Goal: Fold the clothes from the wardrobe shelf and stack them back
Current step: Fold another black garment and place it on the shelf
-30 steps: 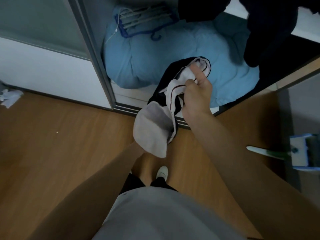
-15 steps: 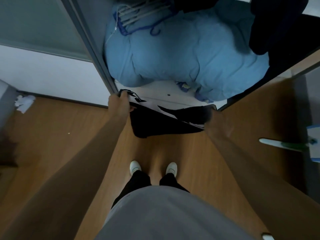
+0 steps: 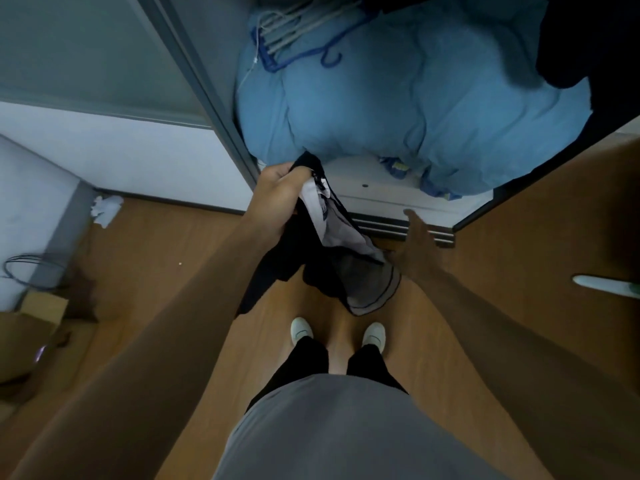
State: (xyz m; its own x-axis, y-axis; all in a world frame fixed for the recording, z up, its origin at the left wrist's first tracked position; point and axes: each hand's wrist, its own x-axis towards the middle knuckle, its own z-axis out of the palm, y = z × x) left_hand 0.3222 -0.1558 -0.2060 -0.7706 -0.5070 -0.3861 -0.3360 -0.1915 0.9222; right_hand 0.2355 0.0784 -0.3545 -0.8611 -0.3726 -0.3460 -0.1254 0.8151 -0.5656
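Note:
A black and white garment (image 3: 349, 265) hangs bunched in front of the open wardrobe, above the wooden floor. My left hand (image 3: 280, 188) grips its top edge near the sliding door frame. My right hand (image 3: 417, 242) is spread with fingers straight beside the garment's lower right part, apart from the top edge; whether it touches the cloth I cannot tell. Inside the wardrobe lies a big light blue duvet (image 3: 398, 95) on the bottom shelf (image 3: 381, 192).
Plastic hangers (image 3: 298, 32) lie on the duvet. Dark clothes (image 3: 585, 39) hang at the upper right. A sliding door (image 3: 86, 53) stands left. Crumpled paper (image 3: 105, 209), a cardboard box (image 3: 38, 327) and a cable lie at left; a white handle (image 3: 602, 284) at right.
Half a second ago both hands held the garment stretched wide. Now my right hand has let go and spread open, and the garment hangs bunched from my left hand, which moved right.

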